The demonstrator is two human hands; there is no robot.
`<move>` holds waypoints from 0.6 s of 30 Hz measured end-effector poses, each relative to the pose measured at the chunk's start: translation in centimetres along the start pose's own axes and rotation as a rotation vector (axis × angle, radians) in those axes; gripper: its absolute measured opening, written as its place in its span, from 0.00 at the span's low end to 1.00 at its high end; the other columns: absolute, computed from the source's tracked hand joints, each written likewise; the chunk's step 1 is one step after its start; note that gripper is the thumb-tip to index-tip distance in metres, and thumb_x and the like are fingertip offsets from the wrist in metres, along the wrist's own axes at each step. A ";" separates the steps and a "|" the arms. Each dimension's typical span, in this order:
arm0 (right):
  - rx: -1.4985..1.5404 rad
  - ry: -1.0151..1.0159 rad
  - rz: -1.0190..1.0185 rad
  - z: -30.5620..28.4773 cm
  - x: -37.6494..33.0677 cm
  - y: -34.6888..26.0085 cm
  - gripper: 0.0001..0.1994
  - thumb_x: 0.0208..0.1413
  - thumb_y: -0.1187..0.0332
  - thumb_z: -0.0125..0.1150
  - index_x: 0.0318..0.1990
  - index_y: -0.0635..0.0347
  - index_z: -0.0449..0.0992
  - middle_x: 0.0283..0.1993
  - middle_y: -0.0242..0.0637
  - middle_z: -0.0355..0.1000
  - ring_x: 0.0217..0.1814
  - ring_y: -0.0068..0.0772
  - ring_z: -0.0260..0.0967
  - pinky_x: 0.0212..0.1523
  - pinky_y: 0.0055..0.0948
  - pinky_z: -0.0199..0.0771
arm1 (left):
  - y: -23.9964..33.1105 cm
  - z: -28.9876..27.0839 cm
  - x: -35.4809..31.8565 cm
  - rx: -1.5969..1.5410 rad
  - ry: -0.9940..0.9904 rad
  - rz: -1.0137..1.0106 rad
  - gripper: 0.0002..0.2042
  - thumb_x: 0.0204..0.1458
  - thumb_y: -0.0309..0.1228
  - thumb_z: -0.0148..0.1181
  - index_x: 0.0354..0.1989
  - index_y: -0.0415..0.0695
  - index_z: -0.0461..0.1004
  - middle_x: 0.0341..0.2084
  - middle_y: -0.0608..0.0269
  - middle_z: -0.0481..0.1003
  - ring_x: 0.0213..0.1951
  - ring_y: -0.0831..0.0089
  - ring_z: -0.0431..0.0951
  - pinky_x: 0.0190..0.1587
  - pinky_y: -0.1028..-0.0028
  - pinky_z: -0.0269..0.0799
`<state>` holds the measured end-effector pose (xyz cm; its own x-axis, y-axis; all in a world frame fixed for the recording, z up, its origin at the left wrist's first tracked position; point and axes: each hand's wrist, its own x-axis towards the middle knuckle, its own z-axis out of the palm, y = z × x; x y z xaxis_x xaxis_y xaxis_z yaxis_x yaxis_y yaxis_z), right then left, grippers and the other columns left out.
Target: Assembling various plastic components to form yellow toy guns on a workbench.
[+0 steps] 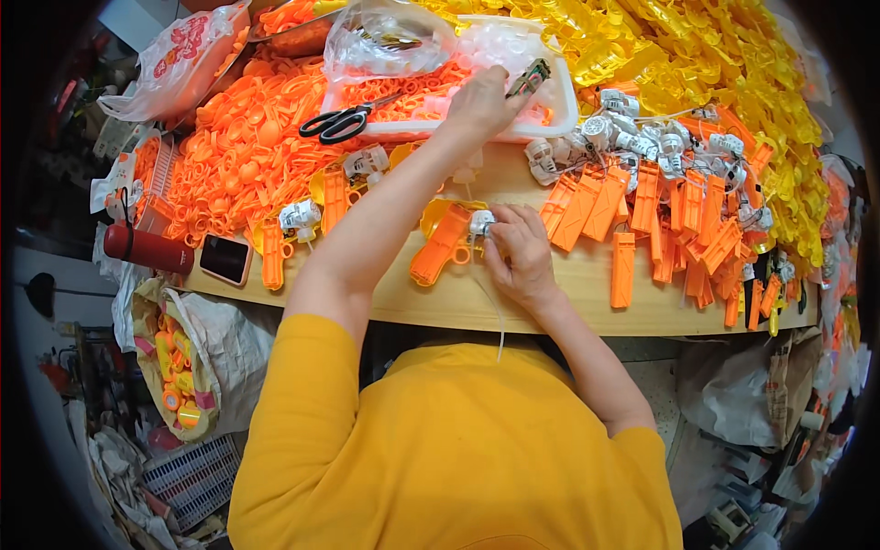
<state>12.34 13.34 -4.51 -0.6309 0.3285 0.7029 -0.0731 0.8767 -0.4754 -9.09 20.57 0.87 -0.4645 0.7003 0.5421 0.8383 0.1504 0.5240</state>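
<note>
Reaching forward over the wooden table [587, 298], the left hand [481, 101] is closed around a small dark tool [529, 78], its fingers curled on the handle above the white tray [561, 115] of small orange rings. The right hand [518, 252] rests nearer the table's front edge, its fingertips pinching a small white part [480, 223] against the end of an orange plastic piece [440, 246] that lies flat on the table. A thin white strand runs from that hand back over the table's edge. Left of the tray, black-handled scissors [337, 122] lie on a heap of orange parts [238, 156]. Right of the tray sits a cluster of white parts [632, 137], and in front of them rows of orange pieces [678, 225] spread toward the table's right end. Behind the tray, a mound of yellow parts [697, 55] fills the far side. At the table's left front corner lie a phone [225, 258] and a red flask [147, 247]. Below that corner, a bag [183, 367] holds coloured parts.
</note>
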 end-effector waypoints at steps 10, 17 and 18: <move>-0.017 0.003 0.020 0.0 -0.3 0.0 0.14 0.40 0.82 0.61 0.37 0.64 0.70 0.49 0.50 0.71 0.52 0.54 0.67 0.55 0.46 0.65 | 0.3 1.9 2.2 0.128 -0.376 -0.150 0.22 0.39 0.47 0.68 0.33 0.39 0.77 0.29 0.48 0.79 0.35 0.56 0.80 0.40 0.61 0.73; -0.169 0.074 0.078 0.2 -0.6 0.7 0.18 0.41 0.85 0.57 0.43 0.63 0.75 0.56 0.49 0.68 0.60 0.54 0.61 0.58 0.44 0.64 | -1.1 1.5 3.0 -0.189 -0.297 -0.202 0.22 0.35 0.44 0.71 0.33 0.38 0.77 0.26 0.52 0.80 0.31 0.64 0.81 0.38 0.68 0.75; -0.199 0.091 0.076 0.2 -0.7 0.7 0.20 0.43 0.85 0.56 0.46 0.61 0.75 0.57 0.49 0.66 0.61 0.54 0.61 0.59 0.43 0.64 | -1.0 1.2 2.5 -0.336 -0.177 -0.192 0.22 0.35 0.43 0.72 0.32 0.36 0.78 0.27 0.52 0.80 0.30 0.67 0.81 0.36 0.70 0.75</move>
<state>12.61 13.64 -5.42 -0.5555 0.4190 0.7182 0.1320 0.8973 -0.4213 -10.80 23.02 0.89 -0.5227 0.7949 0.3080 0.5880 0.0746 0.8054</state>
